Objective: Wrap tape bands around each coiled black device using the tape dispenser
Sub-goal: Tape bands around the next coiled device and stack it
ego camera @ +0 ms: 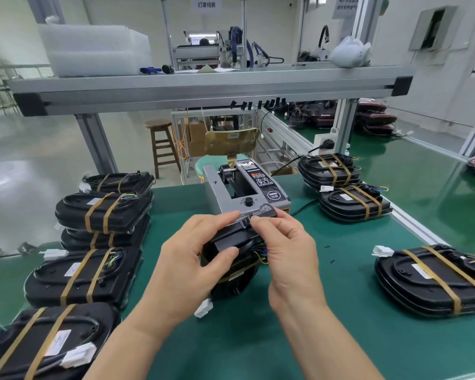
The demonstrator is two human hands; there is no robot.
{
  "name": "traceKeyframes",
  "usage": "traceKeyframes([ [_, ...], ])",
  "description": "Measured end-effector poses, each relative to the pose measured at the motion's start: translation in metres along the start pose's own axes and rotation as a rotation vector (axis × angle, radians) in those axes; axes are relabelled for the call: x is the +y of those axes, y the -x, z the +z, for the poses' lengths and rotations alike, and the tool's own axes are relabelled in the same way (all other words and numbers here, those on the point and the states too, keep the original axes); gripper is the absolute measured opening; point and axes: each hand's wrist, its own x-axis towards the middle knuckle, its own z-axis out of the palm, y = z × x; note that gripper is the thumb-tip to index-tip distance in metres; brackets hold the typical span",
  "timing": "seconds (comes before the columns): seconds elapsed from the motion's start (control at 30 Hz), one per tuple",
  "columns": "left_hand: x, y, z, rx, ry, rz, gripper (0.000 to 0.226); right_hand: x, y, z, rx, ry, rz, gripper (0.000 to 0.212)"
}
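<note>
Left hand (pixel 192 259): grips the device (pixel 228 244), thumb on its near face, fingers curled over its top edge. The device stands tilted on edge at the centre of the table (pixel 299 338); I cannot tell whether its lower edge touches the mat.

Right hand (pixel 288 250): pinches a clear tape strip (pixel 258 212) between thumb and forefinger at the device's top edge.

Dispenser (pixel 247 187): just beyond the device at 12 o'clock.

A white connector (pixel 203 308) hangs from the device at 6 o'clock.

Banded units: a stack (pixel 104 212) at 9 o'clock, a pair (pixel 329 171) at 1 o'clock, a single (pixel 433 278) at 3 o'clock.
</note>
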Motion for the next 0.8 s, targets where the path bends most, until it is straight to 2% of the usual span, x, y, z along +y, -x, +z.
traceKeyframes([
  [0.43, 0.000, -0.002, -0.002, -0.014, -0.006, 0.019, 0.043, 0.001, -0.003, -0.003, -0.034, 0.064, 0.019, 0.017],
  [0.67, 0.001, -0.004, -0.003, -0.069, -0.196, 0.086, 0.043, 0.005, -0.008, -0.007, -0.042, 0.138, 0.005, 0.012],
  [0.8, 0.002, -0.005, -0.004, -0.076, -0.217, 0.100, 0.040, 0.004, -0.010, -0.008, -0.043, 0.173, -0.012, 0.019],
])
